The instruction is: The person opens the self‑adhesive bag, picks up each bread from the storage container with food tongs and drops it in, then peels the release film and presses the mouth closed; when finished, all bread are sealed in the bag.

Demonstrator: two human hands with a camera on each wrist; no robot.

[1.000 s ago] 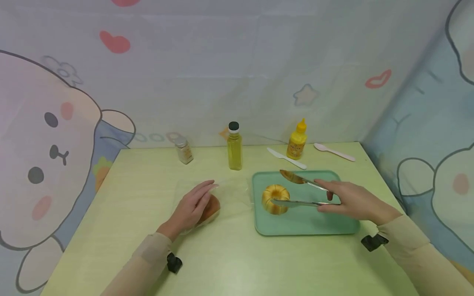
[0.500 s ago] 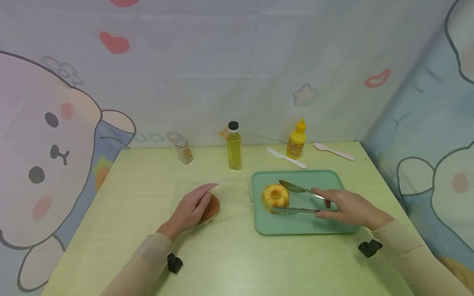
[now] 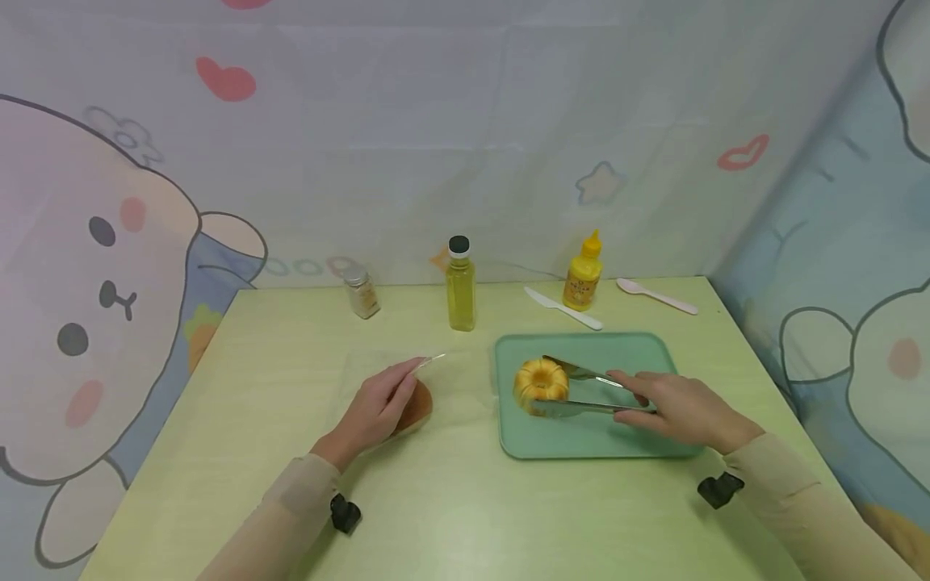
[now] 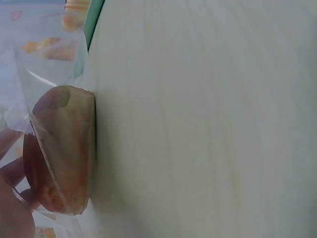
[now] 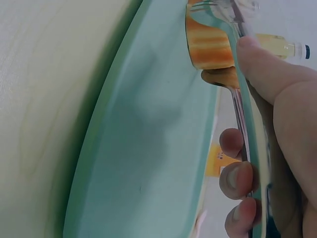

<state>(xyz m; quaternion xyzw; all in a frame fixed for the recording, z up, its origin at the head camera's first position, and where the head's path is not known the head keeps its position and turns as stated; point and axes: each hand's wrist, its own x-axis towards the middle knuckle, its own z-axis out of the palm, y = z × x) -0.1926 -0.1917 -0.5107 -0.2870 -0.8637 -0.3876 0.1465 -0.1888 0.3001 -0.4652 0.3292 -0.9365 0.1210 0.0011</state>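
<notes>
My left hand (image 3: pixel 374 407) pinches the edge of a clear plastic bag (image 3: pixel 465 387) lying on the table. Inside it is a brown bread roll (image 4: pixel 64 148), partly hidden by the hand in the head view. My right hand (image 3: pixel 686 410) grips metal tongs (image 3: pixel 592 406), fingers and thumb on opposite arms. A golden ring-shaped cake (image 3: pixel 533 386) sits on the left part of a green tray (image 3: pixel 610 445). One tong tip lies at the cake's far right side, the other along its near side. Whether both tips press on the cake, I cannot tell.
Along the back stand a shaker jar (image 3: pixel 362 294), an oil bottle (image 3: pixel 461 294) with a dark cap, and a yellow squeeze bottle (image 3: pixel 584 278). A white plastic knife (image 3: pixel 563 308) and a pale spoon (image 3: pixel 657 296) lie behind the tray.
My right hand has come down and slightly left. The tongs' far arm has dropped towards the cake and the tips have drawn closer around it. The left hand has barely moved.
</notes>
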